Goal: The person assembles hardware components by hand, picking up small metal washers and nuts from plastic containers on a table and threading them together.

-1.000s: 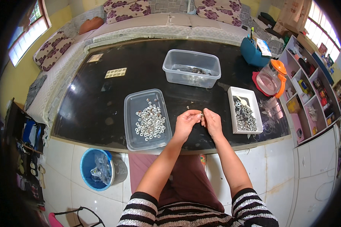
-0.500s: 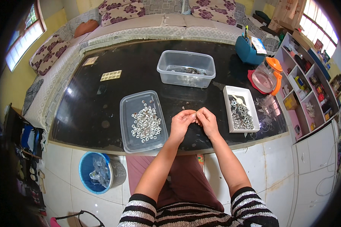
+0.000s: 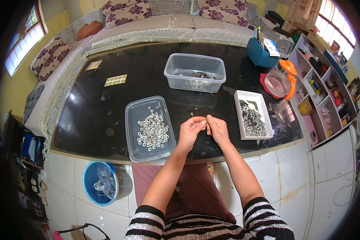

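Over the near edge of the black table, my left hand (image 3: 191,131) and my right hand (image 3: 217,129) meet at the fingertips. Both are closed in a pinch; whatever sits between the fingers is too small and hidden to name. Left of my hands lies a clear plastic lid (image 3: 133,138) bearing a heap of metal nuts (image 3: 153,130). To the right stands a white box (image 3: 263,99) with many small metal screws or bolts (image 3: 253,122) and a pale spoon-like piece (image 3: 250,105). Beyond my hands is a clear plastic tub (image 3: 195,82) with small dark metal pieces at its bottom.
An orange-lidded jug (image 3: 279,82) stands at the right on a red mat, near a teal holder (image 3: 261,53). A blister-like card (image 3: 116,80) lies at the left of the black table (image 3: 88,132). A blue bin (image 3: 95,192) stands on the floor by my left leg.
My fingers have shifted slightly against each other, with the right hand's fingers a little more upright. The view has moved slightly; the containers stay in place.
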Available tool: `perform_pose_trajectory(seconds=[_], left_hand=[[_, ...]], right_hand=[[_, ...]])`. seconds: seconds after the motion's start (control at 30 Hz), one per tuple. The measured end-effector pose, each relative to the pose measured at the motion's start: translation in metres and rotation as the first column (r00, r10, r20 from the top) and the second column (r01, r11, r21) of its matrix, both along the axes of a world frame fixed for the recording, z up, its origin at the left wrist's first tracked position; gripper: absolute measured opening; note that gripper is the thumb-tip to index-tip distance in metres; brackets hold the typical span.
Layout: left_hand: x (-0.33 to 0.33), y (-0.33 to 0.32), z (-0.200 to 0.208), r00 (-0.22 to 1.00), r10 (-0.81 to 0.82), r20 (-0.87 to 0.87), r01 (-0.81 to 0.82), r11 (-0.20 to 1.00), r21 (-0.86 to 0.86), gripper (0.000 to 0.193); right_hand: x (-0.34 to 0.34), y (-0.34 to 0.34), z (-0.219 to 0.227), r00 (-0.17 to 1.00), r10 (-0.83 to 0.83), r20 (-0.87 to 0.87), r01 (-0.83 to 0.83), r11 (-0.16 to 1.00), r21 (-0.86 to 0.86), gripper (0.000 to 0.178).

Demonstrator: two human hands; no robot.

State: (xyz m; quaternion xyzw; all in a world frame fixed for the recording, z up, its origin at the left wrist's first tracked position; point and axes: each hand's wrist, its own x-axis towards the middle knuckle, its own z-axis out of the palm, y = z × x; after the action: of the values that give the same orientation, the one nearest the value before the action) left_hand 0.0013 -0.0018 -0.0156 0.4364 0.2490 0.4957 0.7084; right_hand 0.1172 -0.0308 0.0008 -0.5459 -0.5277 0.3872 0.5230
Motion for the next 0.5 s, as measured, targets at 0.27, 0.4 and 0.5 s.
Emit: perform_pose_trajectory(seconds=[0.27, 0.4, 0.5], left_hand=[[-0.001, 0.0, 0.002, 1.0, -0.006, -0.018, 0.006, 1.0, -0.001, 0.015], [-0.001, 0.0, 0.0, 1.0, 0.008, -0.021, -0.008, 1.0, -0.006, 0.014], [-0.002, 0.001, 0.0, 0.999, 0.034, -0.018, -0.035, 0.999, -0.017, 0.015]], right_hand=[[0.001, 0.001, -0.002, 0.999, -0.033, 0.007, 0.033, 0.999, 0.043, 0.036], [0.001, 0.0, 0.001, 0.999, -0.044, -0.008, 0.044, 0.999, -0.021, 0.031], [-0.003, 0.001, 0.003, 0.997, -0.075, -0.033, 0.077, 0.996, 0.038, 0.033]])
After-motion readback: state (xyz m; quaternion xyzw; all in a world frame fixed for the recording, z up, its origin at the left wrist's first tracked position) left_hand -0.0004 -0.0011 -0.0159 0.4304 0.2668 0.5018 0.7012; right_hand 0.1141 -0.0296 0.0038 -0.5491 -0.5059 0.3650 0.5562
